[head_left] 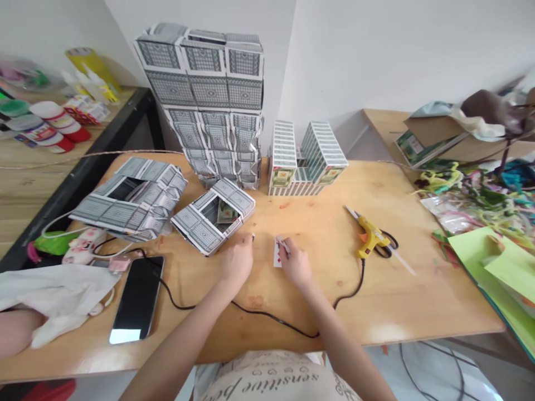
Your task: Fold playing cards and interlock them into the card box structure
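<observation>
My left hand [239, 259] is closed above the table, with a tiny pale bit of something at its fingertips that I cannot make out. To the right, my right hand [296, 263] has its fingers closed at the edge of a playing card [277, 257] with red diamonds. A thin pale edge sticks up between those fingers, perhaps a folded part of the card. Just beyond my left hand lies a flat frame of folded playing cards [195, 227] with a rectangular opening. Printed cards show inside that opening.
A tall card tower [209, 94] and a U-shaped stack of card boxes [284, 159] stand at the back. Left are another card frame [154, 195] and a phone [137, 298]. Right, a yellow glue gun [370, 236] lies over scissors [383, 252]; its black cord [271, 316] crosses the table.
</observation>
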`<state>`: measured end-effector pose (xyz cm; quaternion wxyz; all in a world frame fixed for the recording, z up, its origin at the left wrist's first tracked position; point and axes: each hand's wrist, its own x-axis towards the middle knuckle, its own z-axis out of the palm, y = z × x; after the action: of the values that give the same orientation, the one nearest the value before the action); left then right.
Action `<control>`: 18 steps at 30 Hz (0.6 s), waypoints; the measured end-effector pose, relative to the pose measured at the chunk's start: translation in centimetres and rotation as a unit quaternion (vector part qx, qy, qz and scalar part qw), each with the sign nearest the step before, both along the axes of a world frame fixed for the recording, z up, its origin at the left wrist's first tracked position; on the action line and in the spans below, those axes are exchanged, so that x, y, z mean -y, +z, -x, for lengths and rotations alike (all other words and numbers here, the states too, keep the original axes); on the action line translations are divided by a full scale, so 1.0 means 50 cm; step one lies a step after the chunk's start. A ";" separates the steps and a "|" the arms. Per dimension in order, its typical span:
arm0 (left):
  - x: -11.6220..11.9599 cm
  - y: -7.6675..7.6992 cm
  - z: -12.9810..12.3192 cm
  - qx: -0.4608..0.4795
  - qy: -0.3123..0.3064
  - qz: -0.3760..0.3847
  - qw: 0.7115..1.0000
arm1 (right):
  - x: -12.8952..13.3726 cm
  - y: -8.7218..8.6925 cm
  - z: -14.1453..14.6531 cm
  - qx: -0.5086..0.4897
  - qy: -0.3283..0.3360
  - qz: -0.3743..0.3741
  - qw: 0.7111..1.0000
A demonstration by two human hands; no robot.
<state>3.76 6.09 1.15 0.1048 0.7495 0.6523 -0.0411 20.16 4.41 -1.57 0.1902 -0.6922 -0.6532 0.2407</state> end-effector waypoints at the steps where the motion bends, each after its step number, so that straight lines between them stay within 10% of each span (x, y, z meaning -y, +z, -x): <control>1: 0.003 -0.001 -0.007 0.005 -0.001 -0.003 1.000 | 0.002 -0.002 0.016 -0.001 0.010 -0.002 1.000; 11: 0.010 0.008 -0.045 0.055 0.023 0.011 0.998 | 0.010 0.010 0.101 -0.043 0.003 -0.016 0.999; 18: -0.042 0.138 -0.015 0.072 0.078 -0.104 0.989 | -0.064 0.129 0.127 -0.156 -0.015 -0.101 0.982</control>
<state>4.53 8.18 8.03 0.0757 0.7044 0.7001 0.0893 13.79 7.60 4.89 0.3622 -0.6328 -0.6264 0.2758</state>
